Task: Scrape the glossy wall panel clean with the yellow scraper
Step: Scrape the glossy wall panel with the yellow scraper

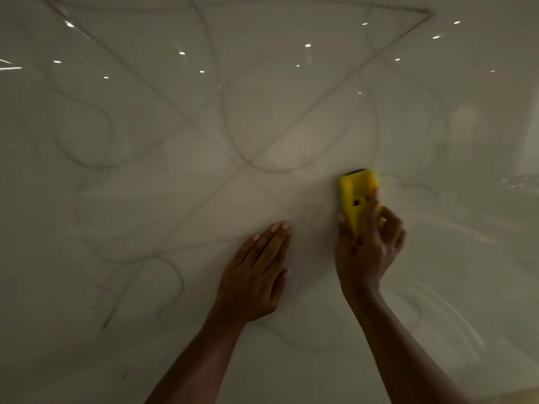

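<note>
Bare forearms nearest. Left hand (259, 266) flat, fingers spread loose on glossy veined cream wall panel (175, 126). Right hand (367, 246) fingers clenched round yellow plastic scraper (357, 196), blade edge up against panel. Smeared residue right; scraping seemingly partway, much left.

Wall panel (175, 126) bare all round — left hand (256, 272) (flat) interrupts.

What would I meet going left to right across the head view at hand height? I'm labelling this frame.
Bare glossy wall panel → left hand, flat on the panel → right hand, its grip closed on the yellow scraper → more panel.
</note>
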`<state>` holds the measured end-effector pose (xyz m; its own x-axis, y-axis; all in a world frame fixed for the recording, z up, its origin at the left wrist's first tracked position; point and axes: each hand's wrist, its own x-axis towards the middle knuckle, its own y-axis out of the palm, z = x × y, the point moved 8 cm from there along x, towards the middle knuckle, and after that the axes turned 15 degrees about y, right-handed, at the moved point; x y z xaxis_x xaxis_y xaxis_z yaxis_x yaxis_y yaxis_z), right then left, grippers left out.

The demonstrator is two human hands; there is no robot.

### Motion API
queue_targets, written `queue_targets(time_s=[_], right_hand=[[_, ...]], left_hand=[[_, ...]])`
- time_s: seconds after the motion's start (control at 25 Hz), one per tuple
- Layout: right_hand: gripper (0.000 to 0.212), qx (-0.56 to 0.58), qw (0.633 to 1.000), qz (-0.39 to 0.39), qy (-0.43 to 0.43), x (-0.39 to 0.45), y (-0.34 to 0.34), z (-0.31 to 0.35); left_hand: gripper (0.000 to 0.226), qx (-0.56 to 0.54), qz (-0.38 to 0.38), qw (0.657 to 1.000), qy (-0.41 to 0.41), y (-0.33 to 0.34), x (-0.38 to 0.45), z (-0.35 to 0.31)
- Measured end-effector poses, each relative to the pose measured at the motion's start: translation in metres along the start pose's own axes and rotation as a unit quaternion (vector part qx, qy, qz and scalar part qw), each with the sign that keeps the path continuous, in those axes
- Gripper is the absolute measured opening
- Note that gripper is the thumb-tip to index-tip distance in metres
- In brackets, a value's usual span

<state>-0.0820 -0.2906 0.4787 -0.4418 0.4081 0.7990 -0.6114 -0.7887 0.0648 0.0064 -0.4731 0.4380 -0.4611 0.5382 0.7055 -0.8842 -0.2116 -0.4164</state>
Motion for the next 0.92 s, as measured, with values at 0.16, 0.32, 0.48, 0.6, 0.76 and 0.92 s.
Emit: queue_targets(time_s=[0.16,0.32,0.48,0.6,0.76,0.92], right_hand=[[0.055,-0.023,0.996,0.008,-0.092,-0.032,0.020,0.051],[0.064,0.017,0.998,0.013,-0.057,-0.053,0.034,0.088],[0.060,0.020,0.996,0.017,-0.080,-0.068,0.055,0.124],[0.060,0.024,0.989,0.042,-0.142,-0.105,0.066,0.160],[0.057,0.013,0.985,0.039,-0.168,-0.115,0.079,0.183],[0.056,0.020,0.951,0.084,-0.298,-0.163,0.093,0.227]], left_hand=[[0.075,0.029,0.002,0.999,-0.017,-0.016,-0.022,0.026],[0.075,0.053,-0.010,0.997,-0.048,-0.037,-0.049,0.059],[0.072,0.092,-0.004,0.993,-0.080,-0.060,-0.086,0.097],[0.070,0.112,-0.010,0.988,-0.110,-0.080,-0.113,0.134],[0.067,0.122,-0.016,0.987,-0.106,-0.098,-0.140,0.182],[0.067,0.125,-0.023,0.989,-0.078,-0.107,-0.154,0.205]])
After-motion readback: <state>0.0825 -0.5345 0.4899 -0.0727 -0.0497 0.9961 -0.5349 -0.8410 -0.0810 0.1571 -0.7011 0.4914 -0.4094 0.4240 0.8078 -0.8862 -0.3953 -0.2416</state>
